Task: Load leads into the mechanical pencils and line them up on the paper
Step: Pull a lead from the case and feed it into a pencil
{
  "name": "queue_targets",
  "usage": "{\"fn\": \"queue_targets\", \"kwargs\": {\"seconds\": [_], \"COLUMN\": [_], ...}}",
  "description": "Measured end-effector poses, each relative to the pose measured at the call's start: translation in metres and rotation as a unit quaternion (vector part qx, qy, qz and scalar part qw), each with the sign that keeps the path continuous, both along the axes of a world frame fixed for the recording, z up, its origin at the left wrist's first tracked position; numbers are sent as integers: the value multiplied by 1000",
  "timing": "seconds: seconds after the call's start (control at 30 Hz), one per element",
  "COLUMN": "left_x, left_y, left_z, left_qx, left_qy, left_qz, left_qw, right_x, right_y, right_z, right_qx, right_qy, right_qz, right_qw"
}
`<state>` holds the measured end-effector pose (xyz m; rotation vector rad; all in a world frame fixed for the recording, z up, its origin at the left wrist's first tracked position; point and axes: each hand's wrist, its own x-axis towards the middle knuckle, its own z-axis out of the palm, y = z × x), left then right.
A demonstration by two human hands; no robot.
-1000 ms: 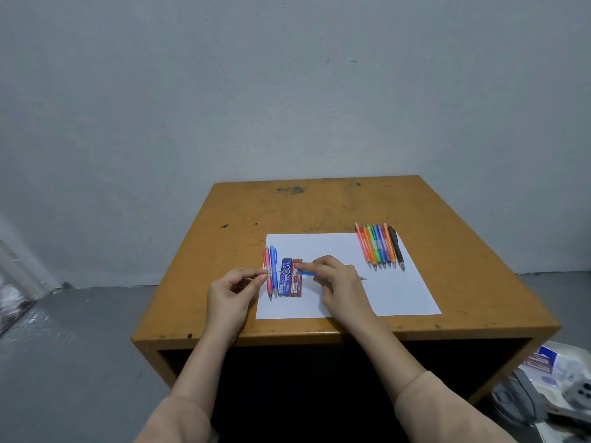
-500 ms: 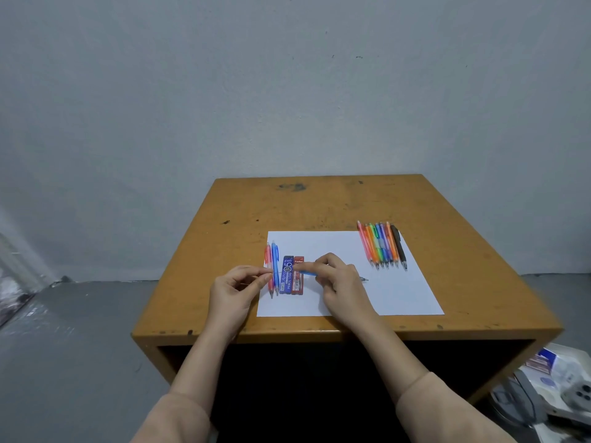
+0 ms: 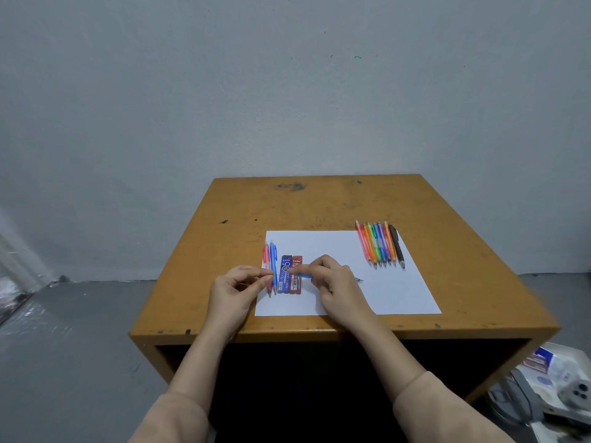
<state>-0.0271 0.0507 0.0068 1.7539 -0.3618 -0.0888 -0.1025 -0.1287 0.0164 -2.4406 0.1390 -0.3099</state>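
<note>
Ochre wooden table (image 3: 319,206), scuffed, by grey wall (image 3: 287,91) | white paper (image 3: 399,292) beneath the grips | right hand (image 3: 339,282) grasping blue pencil (image 3: 305,275) | left hand (image 3: 235,289) pinched, contents untellable | lead cases (image 3: 290,279) between grips

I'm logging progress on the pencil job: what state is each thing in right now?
Left hand: fingertips pinched together; contents too small to see.
Right hand: gripping the held blue pencil crosswise over the paper.
Two left pencils: lying side by side on paper.
Lead cases: flat on paper, side by side.
Pencil row: lying together at paper's far right.
</note>
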Motion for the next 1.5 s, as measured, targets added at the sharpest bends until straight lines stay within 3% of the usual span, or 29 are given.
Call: {"fn": "queue_targets", "kwargs": {"seconds": [1.0,1.5], "left_x": [-2,-3], "left_y": [-1,0], "left_z": [0,1], "left_qx": [0,-4], "left_qy": [9,14], "left_qz": [13,8], "left_qw": [1000,1000], "right_x": [-2,-3], "right_y": [-3,-3], "right_z": [-2,-6], "right_qx": [3,-50], "right_qy": [-26,-68], "right_qz": [-6,-3], "right_qw": [1000,996]}}
